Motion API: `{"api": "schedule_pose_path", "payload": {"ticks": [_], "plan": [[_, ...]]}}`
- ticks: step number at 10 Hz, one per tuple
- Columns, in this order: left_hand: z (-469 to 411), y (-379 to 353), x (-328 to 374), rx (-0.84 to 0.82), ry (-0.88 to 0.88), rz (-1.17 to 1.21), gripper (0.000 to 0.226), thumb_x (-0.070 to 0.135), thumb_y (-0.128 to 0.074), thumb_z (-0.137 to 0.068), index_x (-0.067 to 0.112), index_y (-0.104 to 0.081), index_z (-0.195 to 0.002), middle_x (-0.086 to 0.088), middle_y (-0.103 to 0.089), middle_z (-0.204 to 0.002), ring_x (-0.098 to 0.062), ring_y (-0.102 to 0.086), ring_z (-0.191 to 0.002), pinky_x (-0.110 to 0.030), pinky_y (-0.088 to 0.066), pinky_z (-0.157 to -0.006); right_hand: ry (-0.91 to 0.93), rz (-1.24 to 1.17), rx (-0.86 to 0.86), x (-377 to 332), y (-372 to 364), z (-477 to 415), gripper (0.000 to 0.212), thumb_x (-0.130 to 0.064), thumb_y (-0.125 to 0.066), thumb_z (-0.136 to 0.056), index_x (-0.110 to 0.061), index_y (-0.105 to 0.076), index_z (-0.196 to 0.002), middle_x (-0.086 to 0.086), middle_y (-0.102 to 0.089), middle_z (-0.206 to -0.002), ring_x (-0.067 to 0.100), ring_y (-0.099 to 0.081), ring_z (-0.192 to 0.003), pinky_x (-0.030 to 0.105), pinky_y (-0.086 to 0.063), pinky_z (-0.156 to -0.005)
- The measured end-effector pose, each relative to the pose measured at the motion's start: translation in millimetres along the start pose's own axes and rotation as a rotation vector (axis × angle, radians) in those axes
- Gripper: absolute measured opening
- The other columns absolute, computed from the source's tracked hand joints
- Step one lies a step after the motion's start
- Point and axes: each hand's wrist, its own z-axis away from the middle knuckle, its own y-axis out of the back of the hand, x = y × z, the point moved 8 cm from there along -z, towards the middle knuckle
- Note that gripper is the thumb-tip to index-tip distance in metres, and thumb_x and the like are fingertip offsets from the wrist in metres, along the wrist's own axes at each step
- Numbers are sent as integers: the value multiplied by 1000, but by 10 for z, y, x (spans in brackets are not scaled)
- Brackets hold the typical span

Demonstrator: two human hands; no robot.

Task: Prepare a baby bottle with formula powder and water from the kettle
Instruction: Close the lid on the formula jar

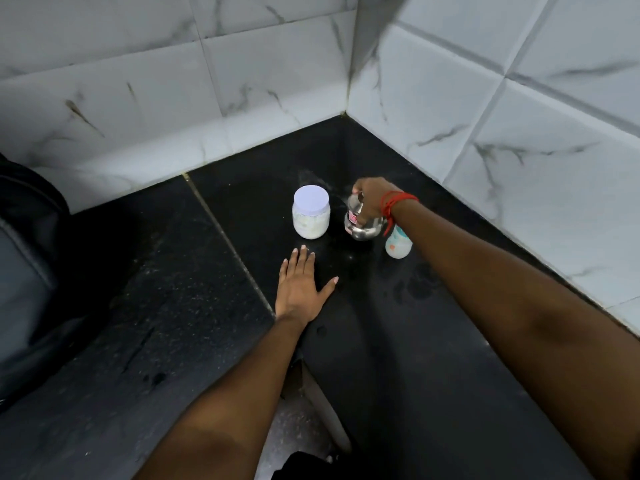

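1. The left hand [301,285] lies palm-down on the black stone counter [194,306]. Its fingers are straight and close together and its thumb is spread out to the side. It holds nothing and touches only the counter.
2. The right hand [370,199] reaches in from the right with its fingers curled down over the top of the steel kettle [363,228], gripping it from above. The hand covers the part it grips, so I cannot tell whether that is a knob or a handle.
3. I also cannot tell whether the kettle sits on the counter or is raised just off it.
4. A red thread [393,202] is tied round the right wrist, with a loose end hanging down.
5. The kettle carries a small red label [352,218] on its side; the writing on it is too small to read.
6. The baby bottle [398,244], white with teal print, is just to the right of the kettle, partly hidden under the right wrist. Its print cannot be read.
7. The jar of white powder [311,213] stands upright just left of the kettle, beyond the left fingertips. It is clear-walled, and its plain pale lid [311,199] is on.
8. All three stand near the corner of the white marble-patterned wall tiles [519,150].
9. A dark bag [27,244] sits at the far left edge.
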Motion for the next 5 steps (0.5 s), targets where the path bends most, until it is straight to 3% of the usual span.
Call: {"api": "schedule_pose_path", "payload": {"ticks": [3, 4, 5], "plan": [[20, 4, -6, -17, 8, 2, 91, 75, -31, -100, 13, -23, -165, -7, -14, -175, -21, -4, -163, -42, -4, -133, -2, 14, 26, 37, -280, -2, 75, -27, -82, -67, -21, -50, -135, 12, -58, -130, 35, -61, -113, 46, -54, -95], [12, 44, 18, 14, -3, 50, 88, 72, -38, -100, 14, -26, -164, -7, -18, -175, -22, -8, -163, -42, -6, -133, 8, 43, 52, 56, -307, 59, 85, -36, -80, -71, -20, -42, -145, 13, -52, -137, 37, -55, -124, 47, -50, -101], [93, 208, -10, 156, 1, 214, 78, 60, -56, -99, 15, -38, -159, -6, -33, -169, -25, -28, -158, -44, -21, -130, -1, 56, 153, 31, -208, 239, 91, -59, -71, -76, -20, -36, -151, 12, -45, -147, 37, -46, -132, 49, -44, -106]]}}
